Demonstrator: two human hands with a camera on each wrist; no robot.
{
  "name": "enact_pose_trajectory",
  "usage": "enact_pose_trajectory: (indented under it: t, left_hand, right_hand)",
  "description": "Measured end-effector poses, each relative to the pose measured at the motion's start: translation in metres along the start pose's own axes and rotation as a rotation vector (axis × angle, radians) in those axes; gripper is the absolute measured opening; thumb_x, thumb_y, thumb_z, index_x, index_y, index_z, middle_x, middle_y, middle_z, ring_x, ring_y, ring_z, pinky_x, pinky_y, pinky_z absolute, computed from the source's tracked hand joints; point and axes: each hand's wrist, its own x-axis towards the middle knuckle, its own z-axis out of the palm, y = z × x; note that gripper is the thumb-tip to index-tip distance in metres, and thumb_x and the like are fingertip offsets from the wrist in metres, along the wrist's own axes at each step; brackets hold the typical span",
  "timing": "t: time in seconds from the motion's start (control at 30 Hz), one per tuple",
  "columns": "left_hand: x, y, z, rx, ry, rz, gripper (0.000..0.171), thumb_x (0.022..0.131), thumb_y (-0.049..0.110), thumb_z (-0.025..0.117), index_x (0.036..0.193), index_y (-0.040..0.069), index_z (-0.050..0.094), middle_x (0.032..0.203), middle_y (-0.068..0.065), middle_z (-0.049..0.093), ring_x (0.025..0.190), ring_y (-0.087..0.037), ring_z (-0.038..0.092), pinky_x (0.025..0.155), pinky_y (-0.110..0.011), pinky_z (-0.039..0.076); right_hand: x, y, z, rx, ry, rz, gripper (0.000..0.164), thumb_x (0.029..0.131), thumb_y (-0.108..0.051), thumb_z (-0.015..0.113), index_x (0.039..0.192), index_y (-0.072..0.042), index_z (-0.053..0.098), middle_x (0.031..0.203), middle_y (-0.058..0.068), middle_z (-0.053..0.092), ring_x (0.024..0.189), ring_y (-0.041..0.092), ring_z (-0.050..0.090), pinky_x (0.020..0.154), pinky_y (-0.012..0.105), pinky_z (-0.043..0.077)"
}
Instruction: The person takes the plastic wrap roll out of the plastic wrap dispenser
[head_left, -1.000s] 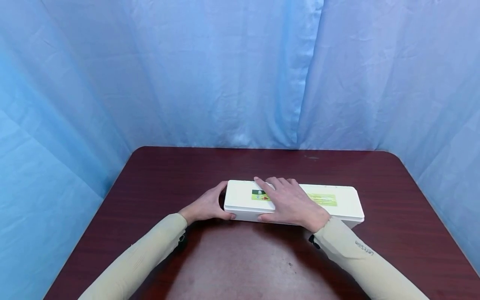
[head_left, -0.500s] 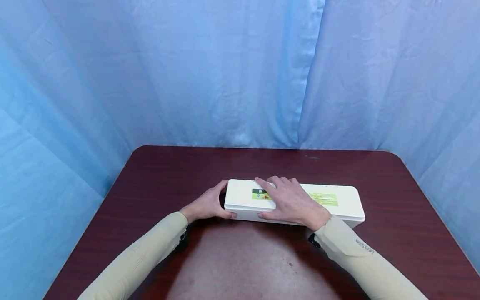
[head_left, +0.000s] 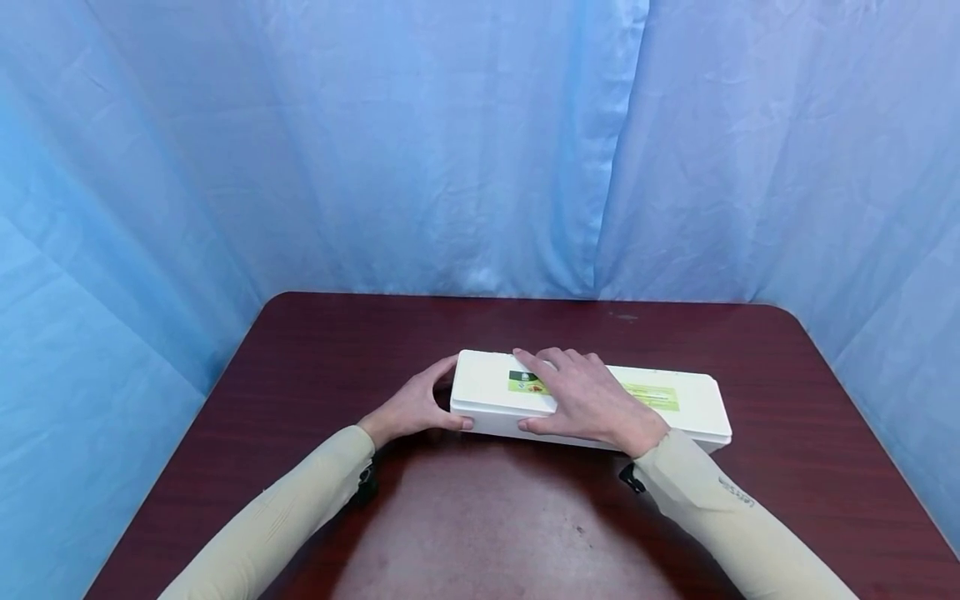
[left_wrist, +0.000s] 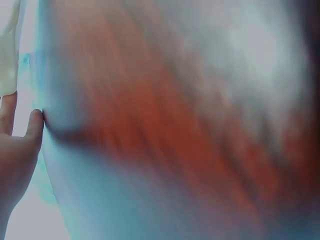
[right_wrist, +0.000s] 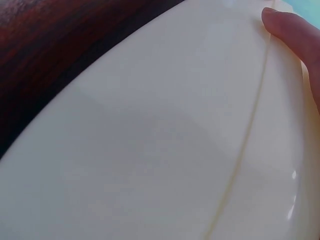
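A long white lidded box (head_left: 483,382) with green-and-yellow label patches lies across the middle of the table. At its left end, my left hand (head_left: 412,407) grips the box, thumb on the front side and the fingers round behind the end. My right hand (head_left: 592,402) spans the lid left of centre, its thumb pressed to the front side. The right wrist view shows that thumb (right_wrist: 290,27) near the lid seam on the box's white side (right_wrist: 150,115). Most of the left wrist view is blurred, with the left hand (left_wrist: 20,160) at its edge. The left fingertips are hidden.
The box stands on a dark red-brown table (head_left: 360,333) with rounded far corners. Light blue curtains (head_left: 450,150) hang behind the table and along both sides. A pale glare patch (head_left: 487,525) lies on the table in front of the box.
Both hands and the left end of the box have shifted slightly upward in the head view. The right end has barely moved, so the box sits at a steeper slant. Both grips stay the same.
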Motion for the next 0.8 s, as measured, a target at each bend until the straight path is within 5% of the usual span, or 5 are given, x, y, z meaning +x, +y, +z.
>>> enact_pose_trajectory:
  t: [0.4,0.8]
  left_hand:
    - [0.003,0.005,0.006,-0.078,0.018,0.047,0.104,0.077,0.021,0.092,0.162,0.018,0.033,0.154,-0.003,0.049,0.141,-0.023,0.045,0.115,-0.049,0.036]
    - [0.004,0.014,0.007,-0.034,0.055,0.076,0.099,0.076,0.021,0.092,0.158,0.015,0.037,0.154,-0.005,0.047,0.142,-0.026,0.041,0.116,-0.056,0.032]
  right_hand:
    - [-0.004,0.004,-0.003,0.002,0.019,-0.008,0.097,0.083,-0.067,0.075,0.160,-0.019,0.041,0.133,0.008,0.062,0.117,0.029,0.060,0.093,0.054,0.047]
    - [-0.005,0.006,-0.008,0.015,0.028,-0.015,0.097,0.083,-0.066,0.075,0.159,-0.017,0.043,0.132,0.008,0.062,0.116,0.026,0.060,0.089,0.052,0.048]
